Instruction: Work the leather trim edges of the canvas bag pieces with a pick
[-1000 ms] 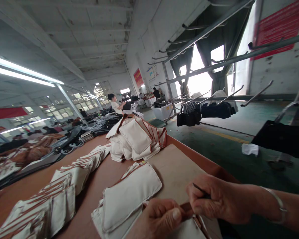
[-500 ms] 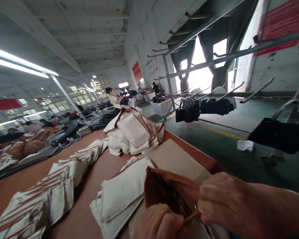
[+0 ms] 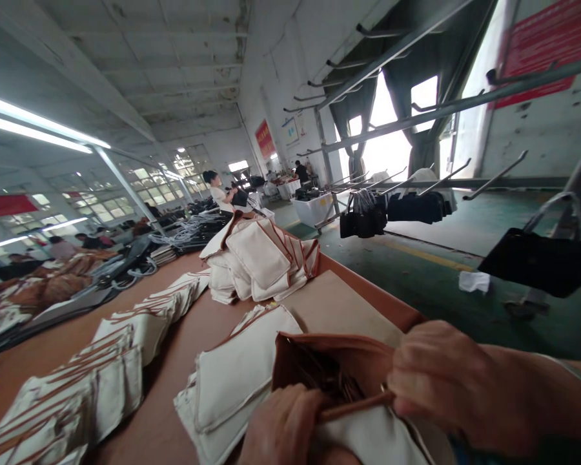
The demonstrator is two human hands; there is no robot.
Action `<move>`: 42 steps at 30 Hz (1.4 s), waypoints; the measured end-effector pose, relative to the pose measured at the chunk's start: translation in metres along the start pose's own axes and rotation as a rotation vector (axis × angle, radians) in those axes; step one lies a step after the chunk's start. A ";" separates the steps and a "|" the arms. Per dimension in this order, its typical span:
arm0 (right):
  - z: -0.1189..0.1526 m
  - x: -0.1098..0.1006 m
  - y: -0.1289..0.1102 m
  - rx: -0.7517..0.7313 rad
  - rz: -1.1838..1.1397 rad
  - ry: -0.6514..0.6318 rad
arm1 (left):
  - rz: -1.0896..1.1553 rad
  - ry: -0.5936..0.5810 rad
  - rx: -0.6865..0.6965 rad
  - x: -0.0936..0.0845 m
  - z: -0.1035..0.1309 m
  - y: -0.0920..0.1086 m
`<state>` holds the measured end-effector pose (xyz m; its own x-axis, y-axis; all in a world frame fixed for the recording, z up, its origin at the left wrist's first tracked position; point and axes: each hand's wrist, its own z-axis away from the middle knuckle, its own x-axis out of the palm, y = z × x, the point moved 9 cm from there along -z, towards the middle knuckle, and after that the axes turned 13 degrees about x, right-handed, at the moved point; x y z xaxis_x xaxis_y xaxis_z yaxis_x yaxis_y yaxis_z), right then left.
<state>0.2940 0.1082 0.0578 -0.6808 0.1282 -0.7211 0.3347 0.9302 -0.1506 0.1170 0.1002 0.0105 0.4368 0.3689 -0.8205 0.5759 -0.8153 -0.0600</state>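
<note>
A cream fabric pouch [image 3: 368,439] with brown edging and a brown lining is held at the bottom of the view, its mouth spread. My left hand [image 3: 290,426] is closed round the near edge of its opening. On the right side, my right hand [image 3: 440,381] grips the rim, fingers bent over it. Dark strips or folds show inside, too dim to make out. Just left of the pouch lies a small stack of cream pouches [image 3: 237,374]. Beneath and beyond the hands is a beige board [image 3: 339,307] on the brown tabletop [image 3: 169,387].
A larger heap of cream pouches [image 3: 259,255] stands farther back, and a long overlapping row of pouches [image 3: 101,361] runs along the left. Beyond the table's right edge, a metal rack [image 3: 392,129] carries black bags [image 3: 363,213]. A person [image 3: 220,194] stands farther off.
My left hand has shifted a little left and up along the pouch's near edge, and the two hands are farther apart. More of the near rim shows between them.
</note>
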 end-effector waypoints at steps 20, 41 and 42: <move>-0.029 0.093 0.076 0.765 -0.759 -0.572 | 1.126 -0.255 -0.768 0.046 0.012 -0.055; -0.040 0.053 0.033 0.566 -0.540 -0.530 | 1.068 -0.192 -0.650 0.042 -0.026 -0.021; -0.036 0.058 0.035 0.596 -0.532 -0.549 | 1.088 -0.200 -0.647 0.043 -0.027 -0.020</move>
<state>0.2429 0.1606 0.0351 -0.4900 -0.5785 -0.6521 0.4492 0.4735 -0.7576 0.1435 0.1447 -0.0083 0.8135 -0.4671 -0.3465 0.2435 -0.2674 0.9323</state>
